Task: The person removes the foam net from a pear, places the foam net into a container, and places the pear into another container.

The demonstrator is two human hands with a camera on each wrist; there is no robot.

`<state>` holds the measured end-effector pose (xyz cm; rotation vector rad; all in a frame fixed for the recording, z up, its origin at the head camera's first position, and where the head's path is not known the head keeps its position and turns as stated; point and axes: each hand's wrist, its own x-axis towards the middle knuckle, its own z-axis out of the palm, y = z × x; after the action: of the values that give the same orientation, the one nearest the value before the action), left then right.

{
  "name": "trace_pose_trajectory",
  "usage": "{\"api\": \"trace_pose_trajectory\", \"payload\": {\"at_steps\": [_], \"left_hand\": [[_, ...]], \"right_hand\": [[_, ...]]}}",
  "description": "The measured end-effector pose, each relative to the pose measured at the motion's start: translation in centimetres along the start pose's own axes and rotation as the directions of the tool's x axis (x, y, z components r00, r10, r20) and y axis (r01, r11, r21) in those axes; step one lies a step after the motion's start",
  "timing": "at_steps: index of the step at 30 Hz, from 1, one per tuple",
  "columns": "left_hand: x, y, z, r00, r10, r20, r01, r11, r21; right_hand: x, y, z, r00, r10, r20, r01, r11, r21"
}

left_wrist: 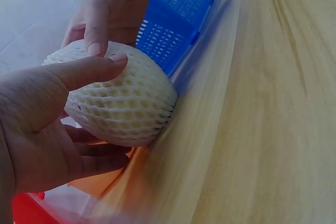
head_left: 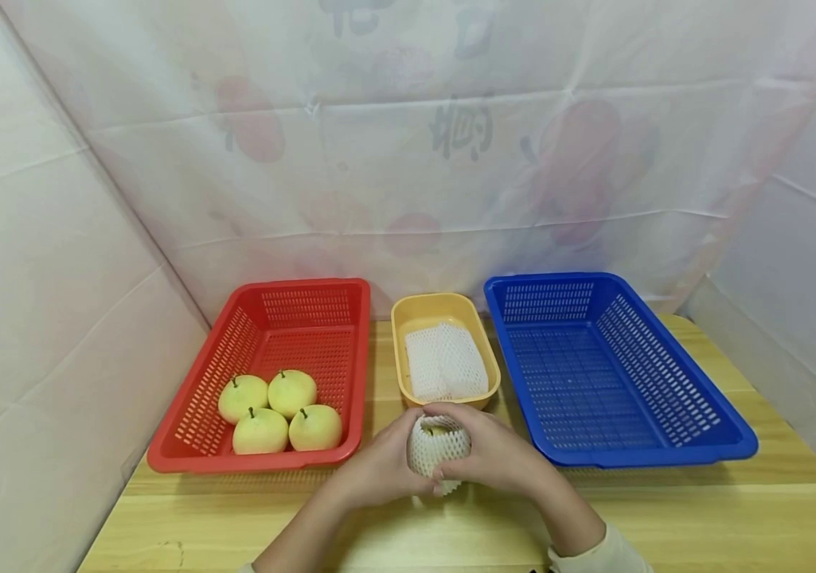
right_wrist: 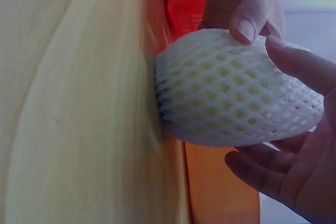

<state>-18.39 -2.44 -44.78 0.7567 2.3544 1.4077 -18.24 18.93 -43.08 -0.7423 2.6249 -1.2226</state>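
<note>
A yellow pear (head_left: 436, 430) in a white foam net sleeve (right_wrist: 220, 87) stands on the table between both hands, just in front of the yellow tray. The net covers its sides, and the stem end shows through the open top in the head view. My left hand (head_left: 381, 471) grips it from the left and my right hand (head_left: 499, 455) from the right. Both thumbs lie on the near side of the net, their tips close together. The fingers curl round the far side, partly hidden in the head view. At its bottom, the net's edge meets the wood in the right wrist view.
Several bare pears (head_left: 260, 432) lie at the near end of a red basket (head_left: 361, 358) on the left. The small yellow tray (head_left: 399, 350) holds flat white foam nets (head_left: 445, 362). A blue basket (head_left: 572, 382) stands on the right. White cloth walls (head_left: 408, 183) enclose the wooden table (head_left: 185, 525).
</note>
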Motion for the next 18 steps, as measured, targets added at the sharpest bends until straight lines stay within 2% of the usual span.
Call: {"api": "trace_pose_trajectory", "payload": {"at_steps": [9,13,18], "left_hand": [[0.17,-0.16,-0.07,1.000,0.016,-0.013,-0.016,1.000,0.020],[0.16,-0.10,-0.10,1.000,0.016,-0.022,-0.015,1.000,0.019],[0.15,0.02,-0.14,0.999,0.022,-0.032,-0.022,1.000,0.008]], "right_hand": [[-0.24,-0.14,-0.48,0.994,0.095,0.059,-0.097,0.995,0.029],[-0.17,-0.16,-0.30,0.992,0.102,0.068,-0.105,0.994,0.032],[-0.18,-0.22,-0.34,0.995,0.090,0.040,-0.092,0.995,0.041]]}}
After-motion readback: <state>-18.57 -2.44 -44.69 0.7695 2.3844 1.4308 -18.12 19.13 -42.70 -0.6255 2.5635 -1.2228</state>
